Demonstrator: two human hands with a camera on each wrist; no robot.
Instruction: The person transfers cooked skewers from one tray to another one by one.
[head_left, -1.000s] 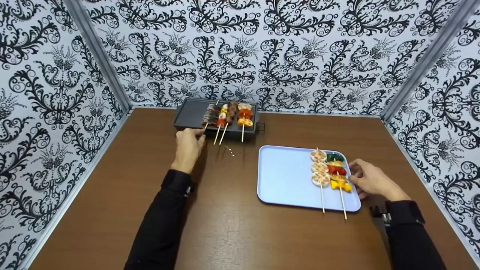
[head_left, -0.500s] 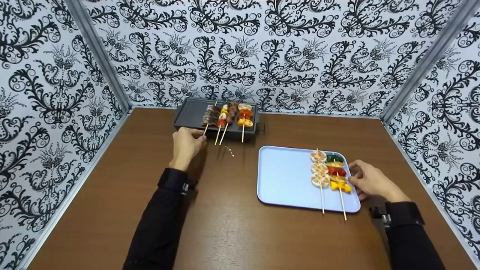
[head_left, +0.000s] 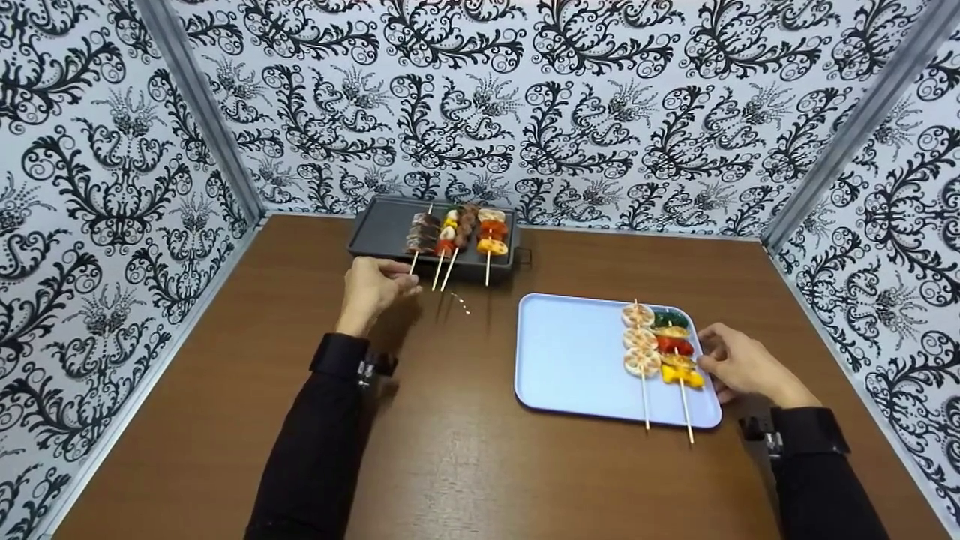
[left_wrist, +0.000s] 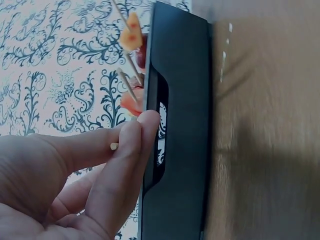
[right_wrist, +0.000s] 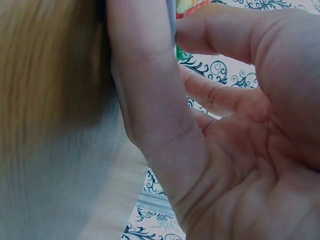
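Note:
My left hand (head_left: 373, 294) is at the front of a dark grill pan (head_left: 379, 231). Its thumb and fingers pinch the stick of the leftmost skewer (head_left: 424, 234), threaded with dark, pale-edged slices. The stick's tip (left_wrist: 114, 146) pokes out between thumb and fingers in the left wrist view. Over the pan also lie a mixed vegetable skewer (head_left: 448, 231), a brown meat skewer (head_left: 466, 225) and a red-and-yellow skewer (head_left: 492, 232). At the right, my right hand (head_left: 750, 365) grips the edge of a pale blue tray (head_left: 566, 352), thumb at its rim; the fingers underneath are partly hidden.
On the tray's right side lie a skewer of round white slices (head_left: 640, 337) and a green, red and yellow vegetable skewer (head_left: 674, 345). A wire handle (head_left: 523, 256) sticks out from the pan's right end. Patterned walls (head_left: 585, 112) enclose the brown table (head_left: 450, 450).
The leftmost skewer has turned about its stick, its slices now showing a flatter side. My left fingertips have shifted slightly right while the wrist moved left. The right hand stays on the tray.

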